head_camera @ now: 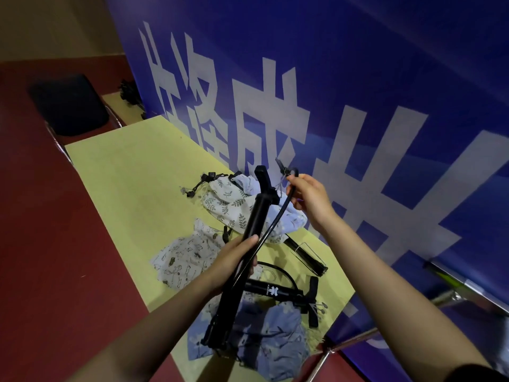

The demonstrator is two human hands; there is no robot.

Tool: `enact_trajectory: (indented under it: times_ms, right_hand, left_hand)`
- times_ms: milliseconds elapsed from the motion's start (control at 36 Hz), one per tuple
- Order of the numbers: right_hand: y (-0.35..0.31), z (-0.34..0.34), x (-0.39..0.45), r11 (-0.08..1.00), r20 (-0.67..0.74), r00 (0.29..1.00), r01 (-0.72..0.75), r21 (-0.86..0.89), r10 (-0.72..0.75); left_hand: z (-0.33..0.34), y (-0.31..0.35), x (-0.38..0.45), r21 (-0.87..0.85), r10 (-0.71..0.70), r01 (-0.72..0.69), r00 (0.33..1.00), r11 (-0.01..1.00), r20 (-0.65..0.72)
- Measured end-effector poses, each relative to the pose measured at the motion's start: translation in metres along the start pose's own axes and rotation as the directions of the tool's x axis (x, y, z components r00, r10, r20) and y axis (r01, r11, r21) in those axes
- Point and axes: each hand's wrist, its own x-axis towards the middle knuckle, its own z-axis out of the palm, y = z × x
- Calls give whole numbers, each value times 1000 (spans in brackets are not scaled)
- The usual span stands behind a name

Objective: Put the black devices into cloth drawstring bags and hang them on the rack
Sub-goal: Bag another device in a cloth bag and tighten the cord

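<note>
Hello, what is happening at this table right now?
A person is preparing a black pump above the yellow table. The left hand grips its barrel, and the right hand pinches the end of its hose. It is not in a bag yet. Another pump and several cloth bags, such as a leaf-print bag, lie on the table.

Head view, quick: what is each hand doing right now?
Left hand: grips the black pump barrel.
Right hand: pinches the pump's hose near its tip.
</note>
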Motion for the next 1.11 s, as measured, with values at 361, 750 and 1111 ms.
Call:
enact_trajectory:
  times_ms: [361, 750, 1111]
  right_hand:
    - [4, 4, -9, 981, 98, 980, 178, -82, -170]
    - [-3, -25, -23, 925, 326, 938, 224, -306, -120]
    - [22, -42, -37, 929, 196, 979, 117, -352, -49]
  left_hand:
    - [11, 12, 6, -126, -37, 50, 994, 991, 103]
    - [16, 3, -5, -178, -108, 155, 963, 972, 247]
    - [19, -2, -5, -70, -76, 100, 953, 993, 294]
